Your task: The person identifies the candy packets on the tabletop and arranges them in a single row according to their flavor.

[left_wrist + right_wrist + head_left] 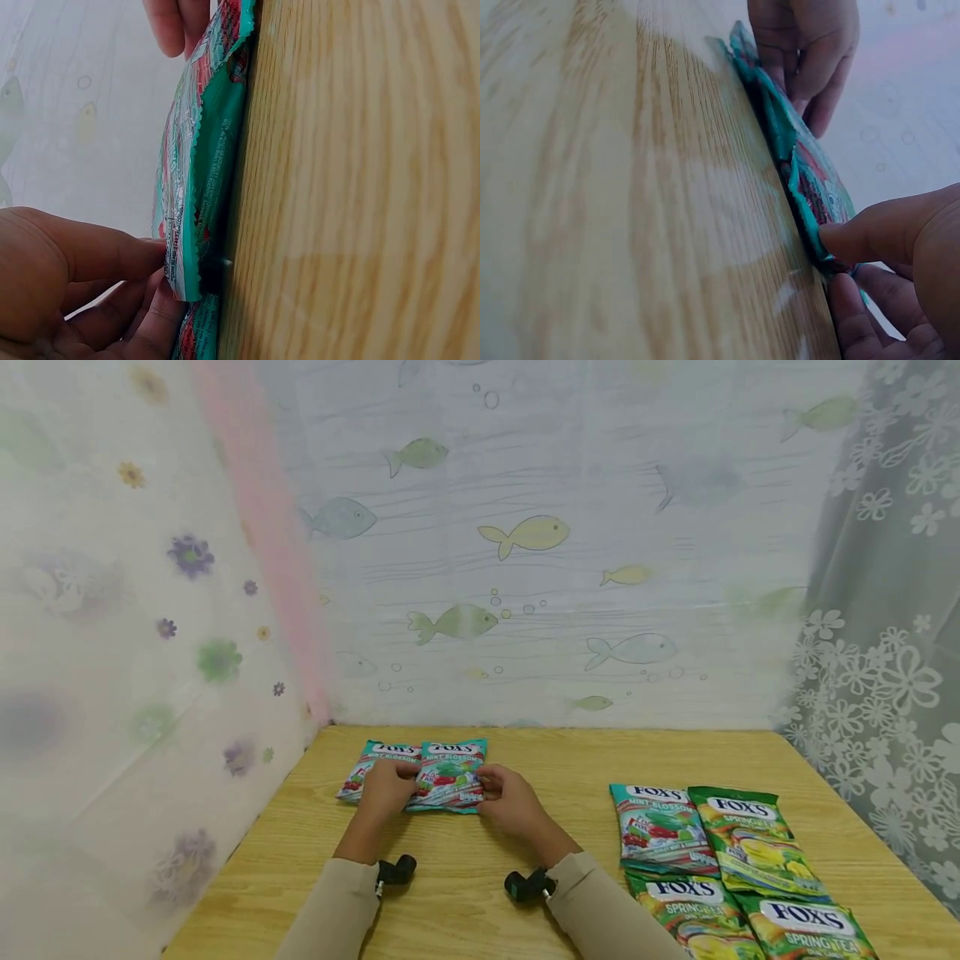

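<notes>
Two teal Fox's Mint Blossom candy bags lie side by side at the far left of the table. My left hand pinches the left edge of the right-hand candy bag, its thumb on top and fingers at the side. The left-hand candy bag is partly covered by that hand. On the other side, my right hand holds the same bag's right edge between thumb and fingers. In the left wrist view the bag's crimped edge overlaps the neighbouring bag. The right wrist view shows the thumb over the bag's corner.
At the right of the wooden table lie another Mint Blossom bag and several green Spring Tea bags, grouped in two rows. A fish-patterned curtain hangs behind the table, and a flowered sheet hangs along the left.
</notes>
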Action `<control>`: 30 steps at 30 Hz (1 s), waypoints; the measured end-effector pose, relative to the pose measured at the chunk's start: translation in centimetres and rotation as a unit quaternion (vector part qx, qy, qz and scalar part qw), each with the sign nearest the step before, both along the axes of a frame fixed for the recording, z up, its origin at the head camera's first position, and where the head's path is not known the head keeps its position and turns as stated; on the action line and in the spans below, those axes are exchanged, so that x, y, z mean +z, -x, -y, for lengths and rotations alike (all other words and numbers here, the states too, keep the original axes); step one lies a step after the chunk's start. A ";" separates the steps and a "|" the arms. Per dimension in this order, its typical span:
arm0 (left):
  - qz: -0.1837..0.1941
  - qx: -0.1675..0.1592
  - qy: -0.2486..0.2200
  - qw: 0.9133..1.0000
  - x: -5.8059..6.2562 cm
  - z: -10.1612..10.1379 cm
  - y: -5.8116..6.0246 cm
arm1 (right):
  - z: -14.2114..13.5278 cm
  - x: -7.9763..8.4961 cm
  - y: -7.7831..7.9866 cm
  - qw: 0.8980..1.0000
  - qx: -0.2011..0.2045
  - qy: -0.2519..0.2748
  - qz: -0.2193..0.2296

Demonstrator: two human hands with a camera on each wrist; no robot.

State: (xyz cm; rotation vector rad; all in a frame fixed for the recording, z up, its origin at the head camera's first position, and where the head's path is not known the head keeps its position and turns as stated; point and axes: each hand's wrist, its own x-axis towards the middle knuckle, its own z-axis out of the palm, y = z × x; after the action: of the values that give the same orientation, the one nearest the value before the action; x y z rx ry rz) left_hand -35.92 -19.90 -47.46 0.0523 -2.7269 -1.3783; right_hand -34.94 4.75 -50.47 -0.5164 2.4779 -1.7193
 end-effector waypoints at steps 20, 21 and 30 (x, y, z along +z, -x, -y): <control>-0.012 0.004 0.009 1.000 0.0 -0.1 0.2 | -0.2 0.1 -0.2 1.000 -0.012 0.005 -0.014; -0.012 0.004 0.007 1.000 0.0 -0.1 0.2 | -0.2 0.1 -0.2 1.000 -0.016 0.006 -0.016; -0.007 0.017 0.011 1.000 0.4 0.1 0.3 | 0.1 0.6 -0.3 0.999 -0.032 0.019 0.001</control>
State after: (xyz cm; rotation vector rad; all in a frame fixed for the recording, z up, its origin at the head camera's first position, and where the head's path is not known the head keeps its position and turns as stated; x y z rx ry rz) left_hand -36.17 -19.97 -47.05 0.0859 -2.7173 -1.3344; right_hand -34.66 4.63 -49.90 -0.4418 2.4912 -1.7910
